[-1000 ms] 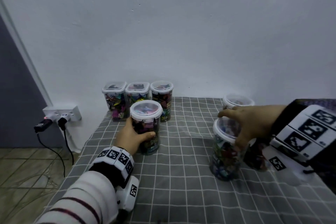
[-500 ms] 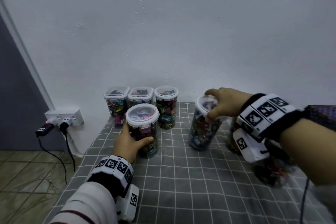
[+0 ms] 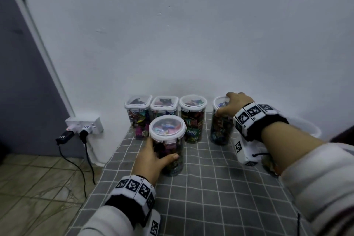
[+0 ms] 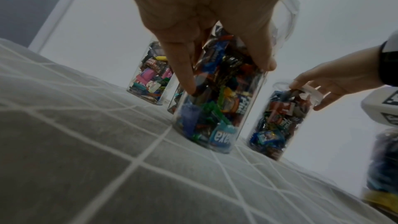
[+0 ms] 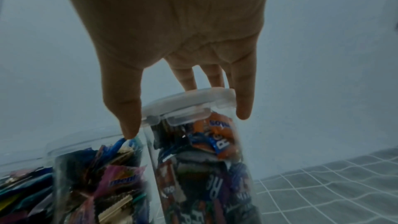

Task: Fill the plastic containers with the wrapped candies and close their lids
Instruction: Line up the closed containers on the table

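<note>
My left hand (image 3: 151,161) grips the side of a lidded clear container (image 3: 168,145) full of wrapped candies, standing on the grey checked cloth (image 3: 210,188); the left wrist view shows the fingers (image 4: 185,74) wrapped round that container (image 4: 215,108). My right hand (image 3: 232,104) holds the white lid rim of a second candy-filled container (image 3: 220,130) at the back near the wall. In the right wrist view its fingers (image 5: 129,117) straddle the lid (image 5: 189,103). Three more lidded candy containers (image 3: 192,119) stand in a row against the wall.
Another candy container (image 3: 270,163) stands partly hidden behind my right wrist, and a white lid or tub (image 3: 306,126) lies behind it. The table's left edge drops to a tiled floor (image 3: 34,188). A wall socket (image 3: 84,122) with plugs and cables sits at the left.
My right hand has carried its container from the table's right side back and leftwards to the wall, beside the row of three. The left hand has stayed on its container.
</note>
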